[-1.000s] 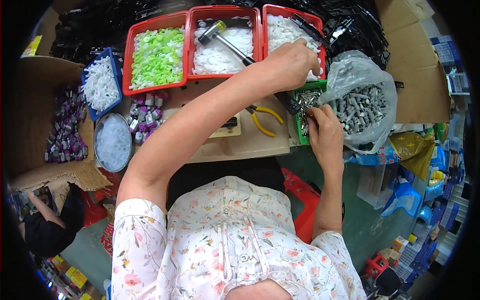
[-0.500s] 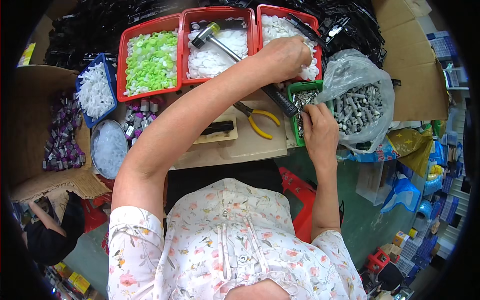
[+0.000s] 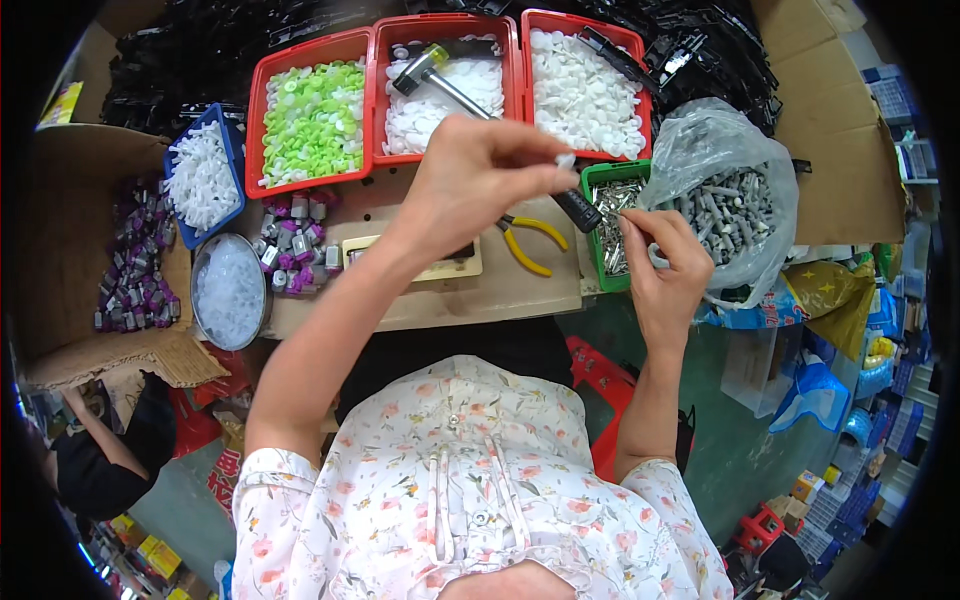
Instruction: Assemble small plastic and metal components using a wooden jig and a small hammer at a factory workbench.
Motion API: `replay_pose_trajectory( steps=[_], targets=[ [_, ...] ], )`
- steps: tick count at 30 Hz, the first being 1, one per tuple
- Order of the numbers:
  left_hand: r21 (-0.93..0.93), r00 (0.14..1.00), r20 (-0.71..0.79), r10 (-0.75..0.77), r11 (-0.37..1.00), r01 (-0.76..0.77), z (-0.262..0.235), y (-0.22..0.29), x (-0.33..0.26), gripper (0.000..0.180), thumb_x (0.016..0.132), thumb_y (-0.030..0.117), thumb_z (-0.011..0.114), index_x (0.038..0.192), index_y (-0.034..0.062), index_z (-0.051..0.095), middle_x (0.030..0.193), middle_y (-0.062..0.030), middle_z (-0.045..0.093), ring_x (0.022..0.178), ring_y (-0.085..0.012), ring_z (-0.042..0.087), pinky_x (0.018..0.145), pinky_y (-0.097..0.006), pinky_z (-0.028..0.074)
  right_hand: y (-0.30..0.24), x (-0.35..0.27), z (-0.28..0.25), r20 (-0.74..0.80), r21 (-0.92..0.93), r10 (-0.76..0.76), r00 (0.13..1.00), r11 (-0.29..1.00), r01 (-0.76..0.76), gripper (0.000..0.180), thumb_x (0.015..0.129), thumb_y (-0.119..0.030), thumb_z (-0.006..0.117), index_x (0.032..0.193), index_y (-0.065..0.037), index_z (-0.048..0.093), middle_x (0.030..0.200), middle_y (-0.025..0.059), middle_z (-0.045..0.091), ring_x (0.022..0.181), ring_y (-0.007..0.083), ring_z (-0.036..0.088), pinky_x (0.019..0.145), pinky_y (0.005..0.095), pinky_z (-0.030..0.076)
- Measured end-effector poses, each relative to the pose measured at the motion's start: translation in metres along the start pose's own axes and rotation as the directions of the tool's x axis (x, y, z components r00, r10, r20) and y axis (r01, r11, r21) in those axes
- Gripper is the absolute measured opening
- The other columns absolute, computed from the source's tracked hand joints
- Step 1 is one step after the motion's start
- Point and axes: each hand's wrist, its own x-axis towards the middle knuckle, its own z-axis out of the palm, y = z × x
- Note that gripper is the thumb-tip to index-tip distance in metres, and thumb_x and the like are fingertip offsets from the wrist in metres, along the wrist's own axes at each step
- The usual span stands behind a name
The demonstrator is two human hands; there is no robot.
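Between the thumb and fingertips of my left hand (image 3: 465, 185) is a small white plastic cap (image 3: 565, 160), held above the handle of a hammer (image 3: 450, 88). My right hand (image 3: 668, 265) is pinched closed at the right side of a green tray (image 3: 590, 262) of small metal pins (image 3: 612, 225). Whatever sits in that pinch is too small to make out. Yellow-handled pliers (image 3: 528, 250) lie beneath and right of my left hand. Behind it stands a red bin (image 3: 588, 154) heaped with white caps (image 3: 585, 95).
Two more red bins (image 3: 315, 185) hold green and white pieces. At left are a blue tray (image 3: 240, 165) of white plastic parts, a metal bowl (image 3: 266, 290), and small grey-purple motors (image 3: 300, 240). A clear bag (image 3: 700, 130) of grey parts stands right. Black parts (image 3: 200, 70) pile behind.
My left hand has come back from the right red bin toward me and left, with a white cap in its fingertips. My right hand has shifted slightly right at the green tray.
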Motion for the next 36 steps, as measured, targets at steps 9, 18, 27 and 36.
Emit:
replay_pose_trajectory(
  steps=[9,18,27,36],
  targets=[
    [-0.306,0.988,0.013,-0.151,0.941,0.148,-0.009,-0.022,-0.069,0.022,0.078,-0.003,0.079,0.1,-0.0041,0.074,0.093,-0.0083,0.072,0.083,-0.0101,0.065,0.072,-0.023,0.053,-0.054,-0.007,0.026,0.023,0.365,-0.187,0.982,0.916,0.166,0.017,0.076,0.009,0.074,0.091,0.002,0.073,0.081,0.0093,0.067,0.071,0.016,0.065,0.062,0.026,0.05],
    [-0.287,0.995,-0.007,-0.102,0.953,0.096,-0.02,-0.022,-0.08,0.024,0.076,-0.004,0.081,0.099,-0.0034,0.075,0.093,-0.0088,0.073,0.084,-0.0118,0.067,0.076,-0.025,0.055,-0.064,-0.01,0.033,0.024,0.308,-0.239,0.971,0.926,0.22,0.016,0.077,0.009,0.074,0.091,0.003,0.072,0.081,0.0099,0.067,0.069,0.0159,0.065,0.061,0.0255,0.05],
    [-0.392,0.993,-0.034,-0.115,0.915,0.093,-0.02,-0.029,-0.085,0.023,0.077,0.0,0.082,0.098,-0.0022,0.075,0.091,-0.0067,0.073,0.081,-0.0096,0.065,0.072,-0.024,0.053,-0.071,-0.011,0.039,0.019,0.281,-0.275,0.961,0.924,0.259,0.016,0.076,0.01,0.075,0.09,0.004,0.072,0.08,0.0095,0.067,0.068,0.0152,0.064,0.06,0.0251,0.05],
    [-0.359,0.991,-0.03,-0.128,0.927,0.108,-0.019,-0.029,-0.087,0.024,0.077,-0.004,0.079,0.1,-0.0033,0.074,0.094,-0.0081,0.072,0.085,-0.012,0.066,0.077,-0.025,0.054,-0.067,-0.012,0.038,0.05,0.206,-0.299,0.953,0.937,0.283,0.018,0.075,0.01,0.074,0.092,0.003,0.072,0.081,0.0097,0.067,0.069,0.0166,0.065,0.062,0.0267,0.051]
  ],
)
